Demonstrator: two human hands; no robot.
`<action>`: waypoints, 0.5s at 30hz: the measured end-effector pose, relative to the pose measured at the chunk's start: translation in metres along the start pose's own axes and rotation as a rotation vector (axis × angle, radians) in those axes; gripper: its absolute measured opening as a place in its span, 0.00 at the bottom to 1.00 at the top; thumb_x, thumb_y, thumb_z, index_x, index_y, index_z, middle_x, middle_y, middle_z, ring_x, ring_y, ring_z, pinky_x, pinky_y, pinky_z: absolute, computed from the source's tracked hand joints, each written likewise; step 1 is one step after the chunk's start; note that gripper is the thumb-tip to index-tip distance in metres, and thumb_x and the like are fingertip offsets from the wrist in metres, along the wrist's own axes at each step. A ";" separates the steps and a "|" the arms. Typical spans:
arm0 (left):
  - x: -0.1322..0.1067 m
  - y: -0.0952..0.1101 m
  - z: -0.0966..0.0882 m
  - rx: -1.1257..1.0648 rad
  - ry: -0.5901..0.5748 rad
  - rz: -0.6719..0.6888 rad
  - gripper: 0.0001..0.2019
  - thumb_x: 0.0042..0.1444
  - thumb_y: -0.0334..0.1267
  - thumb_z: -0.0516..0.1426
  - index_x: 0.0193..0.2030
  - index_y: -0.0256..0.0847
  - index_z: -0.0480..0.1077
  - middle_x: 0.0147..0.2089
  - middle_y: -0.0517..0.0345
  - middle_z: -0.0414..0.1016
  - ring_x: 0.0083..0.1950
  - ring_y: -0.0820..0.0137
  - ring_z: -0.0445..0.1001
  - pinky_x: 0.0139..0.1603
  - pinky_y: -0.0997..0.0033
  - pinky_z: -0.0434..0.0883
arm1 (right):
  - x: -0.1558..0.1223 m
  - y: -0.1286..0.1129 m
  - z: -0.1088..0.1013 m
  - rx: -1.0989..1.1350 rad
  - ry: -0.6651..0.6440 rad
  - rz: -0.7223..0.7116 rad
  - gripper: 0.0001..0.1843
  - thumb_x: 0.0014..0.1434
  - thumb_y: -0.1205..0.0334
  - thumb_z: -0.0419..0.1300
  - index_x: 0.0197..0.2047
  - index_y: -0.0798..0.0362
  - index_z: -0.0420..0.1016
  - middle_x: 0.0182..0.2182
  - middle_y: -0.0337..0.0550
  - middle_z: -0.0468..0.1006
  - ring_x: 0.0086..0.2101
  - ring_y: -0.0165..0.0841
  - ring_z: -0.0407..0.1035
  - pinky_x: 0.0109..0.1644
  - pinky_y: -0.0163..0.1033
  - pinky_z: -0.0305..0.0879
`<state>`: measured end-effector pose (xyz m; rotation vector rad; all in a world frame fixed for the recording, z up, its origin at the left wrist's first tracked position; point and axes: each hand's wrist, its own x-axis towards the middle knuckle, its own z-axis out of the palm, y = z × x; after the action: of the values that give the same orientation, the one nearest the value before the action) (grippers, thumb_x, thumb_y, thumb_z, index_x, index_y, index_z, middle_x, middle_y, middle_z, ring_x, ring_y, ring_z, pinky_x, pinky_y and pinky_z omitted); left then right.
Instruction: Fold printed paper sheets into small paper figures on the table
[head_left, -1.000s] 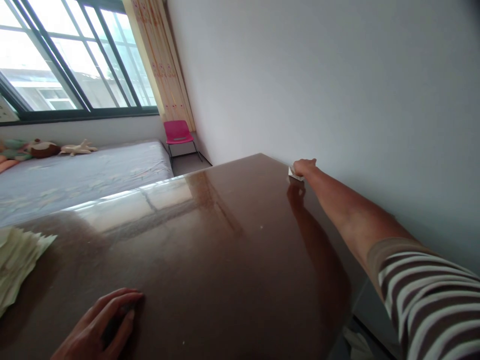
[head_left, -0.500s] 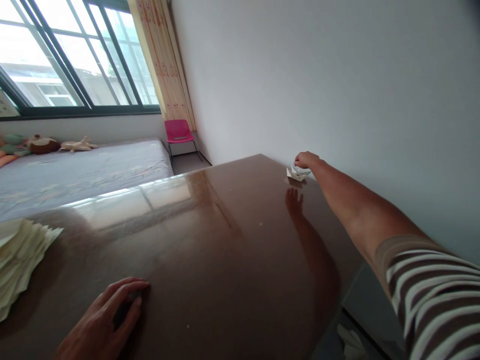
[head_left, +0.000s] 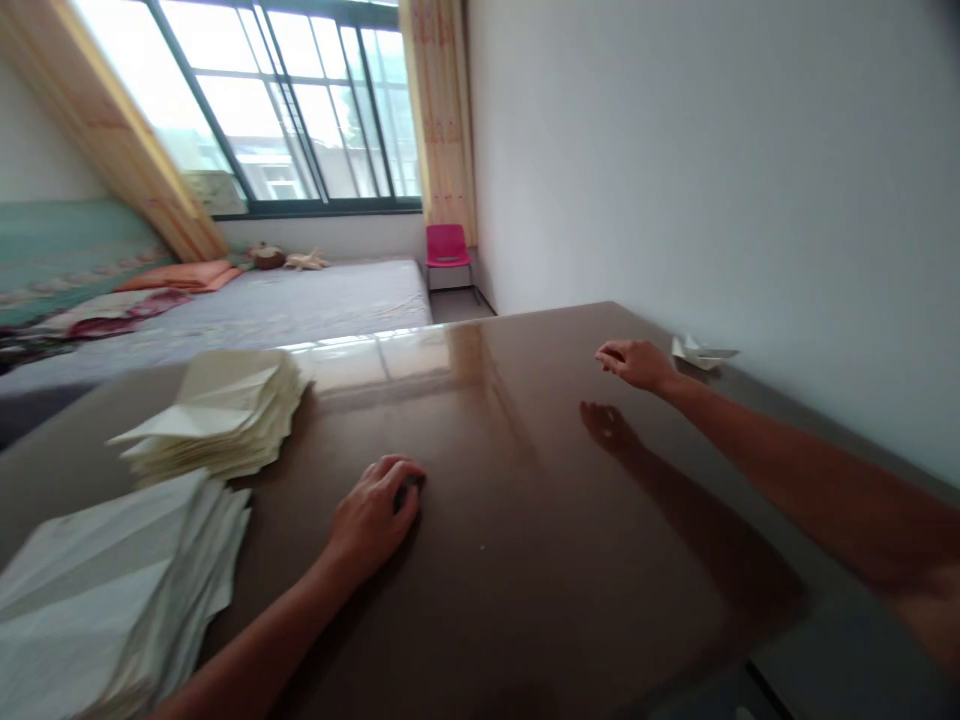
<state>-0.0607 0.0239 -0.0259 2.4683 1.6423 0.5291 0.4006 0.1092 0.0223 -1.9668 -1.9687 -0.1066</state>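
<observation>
The right hand (head_left: 637, 363) has left the paper boat (head_left: 703, 353) on the desk (head_left: 480, 610) beside the wall (head_left: 712, 180), apparently set down; that grip looks empty, loosely curled, the left hand (head_left: 371, 515) resting, loosely arched.

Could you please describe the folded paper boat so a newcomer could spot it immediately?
On the glossy brown table, look along the white wall at right. Beside the right hand sits the folded paper boat. Unlike the large paper stacks, it is small with upturned points.
</observation>
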 end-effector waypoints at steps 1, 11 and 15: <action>-0.001 0.004 0.000 -0.007 0.011 0.014 0.12 0.60 0.40 0.47 0.44 0.48 0.70 0.51 0.58 0.71 0.50 0.65 0.71 0.49 0.65 0.70 | -0.003 -0.031 0.016 0.093 -0.039 -0.092 0.15 0.62 0.53 0.54 0.38 0.51 0.78 0.28 0.40 0.80 0.28 0.30 0.71 0.32 0.33 0.59; -0.006 0.016 0.007 0.052 0.013 -0.006 0.14 0.59 0.37 0.48 0.46 0.41 0.71 0.47 0.48 0.74 0.52 0.59 0.69 0.49 0.61 0.70 | -0.038 -0.341 0.056 0.293 -0.136 -0.741 0.14 0.63 0.55 0.52 0.39 0.48 0.78 0.33 0.40 0.80 0.33 0.32 0.72 0.35 0.34 0.57; -0.006 0.018 0.005 -0.009 -0.093 -0.032 0.17 0.60 0.39 0.48 0.52 0.42 0.70 0.50 0.50 0.75 0.51 0.58 0.71 0.50 0.59 0.69 | -0.031 -0.420 0.052 0.329 -0.107 -0.901 0.13 0.63 0.61 0.53 0.46 0.47 0.77 0.42 0.40 0.79 0.41 0.34 0.70 0.41 0.35 0.60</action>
<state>-0.0452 0.0120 -0.0261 2.4169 1.6375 0.4108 -0.0223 0.0824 0.0463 -0.7998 -2.5854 0.0981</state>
